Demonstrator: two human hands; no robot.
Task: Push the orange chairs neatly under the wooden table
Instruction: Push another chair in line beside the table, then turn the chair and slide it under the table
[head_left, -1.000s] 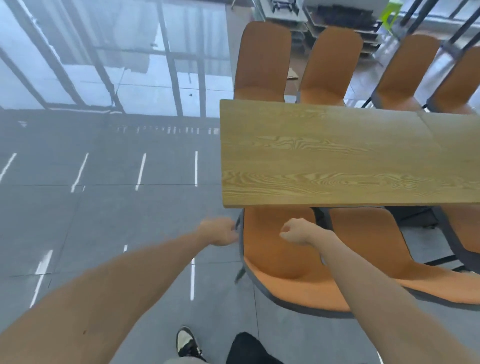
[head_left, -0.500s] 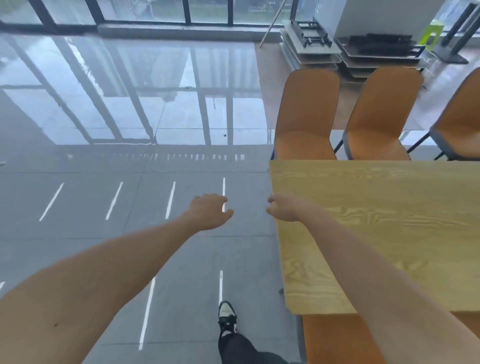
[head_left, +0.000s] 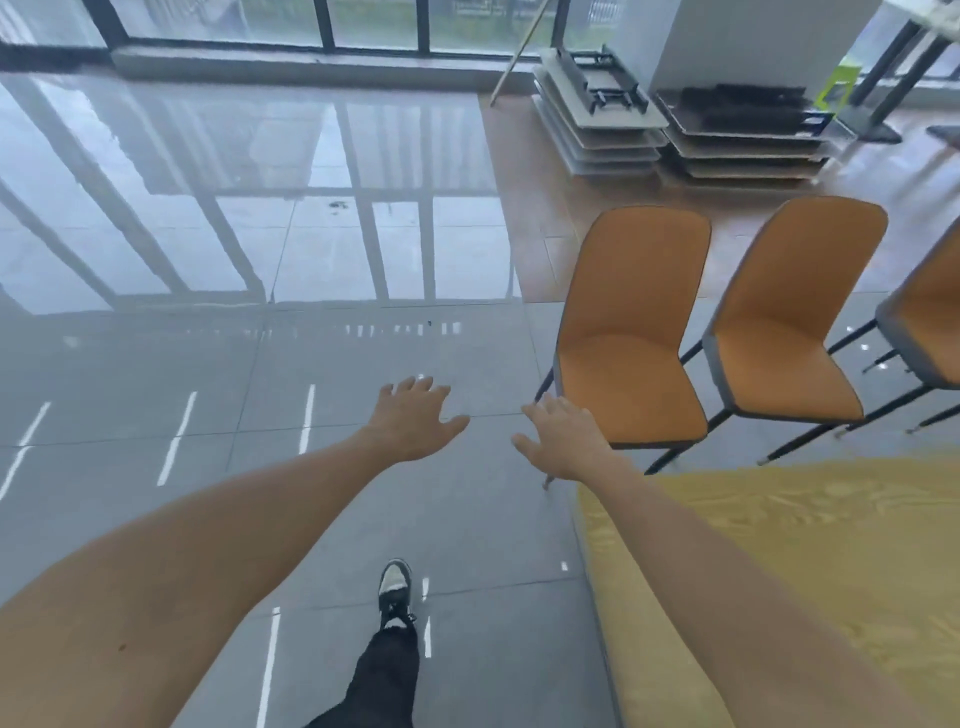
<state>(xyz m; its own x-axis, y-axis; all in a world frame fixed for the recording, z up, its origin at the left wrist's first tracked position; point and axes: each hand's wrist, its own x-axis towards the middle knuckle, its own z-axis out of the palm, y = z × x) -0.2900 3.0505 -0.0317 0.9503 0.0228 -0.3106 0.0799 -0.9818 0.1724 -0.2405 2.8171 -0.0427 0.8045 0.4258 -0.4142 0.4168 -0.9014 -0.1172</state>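
Now: both hands out and empty, chairs standing clear of the desk

Both arms reach forward over the grey tiled floor (head_left: 156, 364). Left hand (head_left: 415, 418) hovers above the floor, fingers spread wide and straight, holding nothing. Right hand (head_left: 561, 439) likewise spread, palm down, holding nothing; it overlaps the front-left corner of the nearest orange chair (head_left: 631, 332) in view (contact or not, cannot tell).

Wooden desk (head_left: 779, 571) fills the lower right, its left edge running down beside the right forearm. Nearest orange chair stands beyond the desk's far edge, seat facing the desk, fully out and not tucked under. Second orange chair (head_left: 789, 322) stands just beside it on the right, same facing, also out. Third orange chair (head_left: 930, 332) is cut off by the right edge of the frame. All have dark thin legs.

One shoe (head_left: 395, 584), black and white, with a dark trouser leg, is planted on the floor at the bottom centre, left of the desk.

Stacked folded tables (head_left: 597, 130) lie on the brown floor near the window wall, well apart from the chairs; a second, darker stack (head_left: 748, 140) sits beside them.
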